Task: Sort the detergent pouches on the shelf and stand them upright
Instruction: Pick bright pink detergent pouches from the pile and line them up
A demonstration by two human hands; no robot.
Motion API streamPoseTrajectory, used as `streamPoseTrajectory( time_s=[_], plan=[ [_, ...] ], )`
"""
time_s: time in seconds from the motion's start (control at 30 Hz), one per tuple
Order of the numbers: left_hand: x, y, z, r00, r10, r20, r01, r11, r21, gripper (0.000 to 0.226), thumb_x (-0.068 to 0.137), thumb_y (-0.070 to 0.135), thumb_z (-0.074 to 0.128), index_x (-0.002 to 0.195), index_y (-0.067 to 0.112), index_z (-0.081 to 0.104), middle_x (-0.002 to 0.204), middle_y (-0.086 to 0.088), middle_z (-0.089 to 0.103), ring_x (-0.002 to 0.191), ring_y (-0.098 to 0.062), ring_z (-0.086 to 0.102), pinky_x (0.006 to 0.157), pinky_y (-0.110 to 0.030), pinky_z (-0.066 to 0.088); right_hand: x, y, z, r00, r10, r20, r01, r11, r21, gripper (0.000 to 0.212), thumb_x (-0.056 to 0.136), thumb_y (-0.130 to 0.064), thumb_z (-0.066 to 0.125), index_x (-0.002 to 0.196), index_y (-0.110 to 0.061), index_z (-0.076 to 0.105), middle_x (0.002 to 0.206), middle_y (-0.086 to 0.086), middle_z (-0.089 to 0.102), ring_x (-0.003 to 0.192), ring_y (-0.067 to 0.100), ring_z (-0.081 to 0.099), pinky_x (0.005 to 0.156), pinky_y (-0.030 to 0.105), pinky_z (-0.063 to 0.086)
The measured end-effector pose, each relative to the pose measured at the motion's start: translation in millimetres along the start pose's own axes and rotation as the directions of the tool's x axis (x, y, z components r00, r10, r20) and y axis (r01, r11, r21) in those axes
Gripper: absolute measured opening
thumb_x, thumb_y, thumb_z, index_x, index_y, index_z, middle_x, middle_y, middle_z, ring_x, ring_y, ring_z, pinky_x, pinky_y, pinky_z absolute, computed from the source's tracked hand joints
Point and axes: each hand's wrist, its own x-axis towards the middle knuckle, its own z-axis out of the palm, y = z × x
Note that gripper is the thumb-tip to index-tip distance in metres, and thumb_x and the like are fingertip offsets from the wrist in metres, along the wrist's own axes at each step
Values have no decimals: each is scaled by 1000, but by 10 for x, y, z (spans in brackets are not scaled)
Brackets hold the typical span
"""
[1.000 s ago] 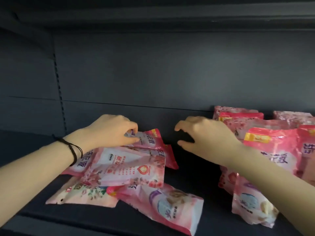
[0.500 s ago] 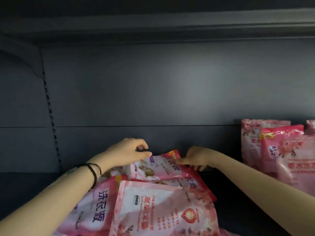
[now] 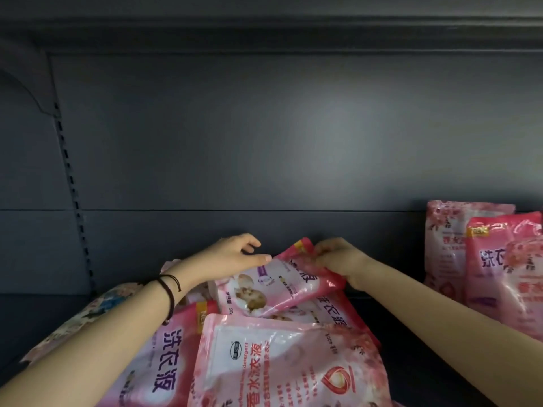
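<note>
A heap of pink detergent pouches lies flat on the dark shelf [image 3: 411,342]. On top at the back is a pouch with a cotton picture [image 3: 273,286]. My right hand [image 3: 338,259] grips its far right end, which is lifted a little. My left hand [image 3: 232,257] rests at the pouch's left end, thumb touching it and fingers apart. In front lie a white-panelled pouch [image 3: 282,365] and a pink pouch with purple characters [image 3: 164,356], partly under my left forearm. Several pouches [image 3: 482,259] stand upright at the right.
The shelf's dark back wall [image 3: 264,157] rises right behind the heap. A slotted upright [image 3: 73,201] runs down the left side. A flowered pouch [image 3: 88,315] lies flat at the far left. A bare gap of shelf separates the heap from the standing pouches.
My right hand has closed on the cotton-picture pouch's right end and raised it slightly. The view has come closer to the heap. My left hand has stayed at the pouch's left end.
</note>
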Motion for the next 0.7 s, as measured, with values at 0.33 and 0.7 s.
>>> streamPoseTrajectory(
  time_s=[0.33, 0.7],
  plan=[
    [-142, 250, -57, 975, 101, -196, -202, 766, -611, 42, 75, 33, 75, 112, 15, 67, 104, -6, 74, 93, -22, 71, 78, -33, 56, -630, -842, -140, 633, -762, 134, 755, 570, -323, 13, 84, -9, 70, 80, 1, 63, 83, 14, 58, 71, 15, 53, 68, 23, 43],
    [-467, 414, -202, 883, 17, -468, -387, 590, -709, 12, 64, 21, 78, 75, 16, 78, 81, -8, 76, 72, -19, 73, 58, -24, 56, -798, -601, -104, 947, -309, -87, 319, 884, 342, 49, 75, -31, 78, 115, -16, 55, 108, 0, 66, 94, 14, 67, 78, 27, 54]
  ],
)
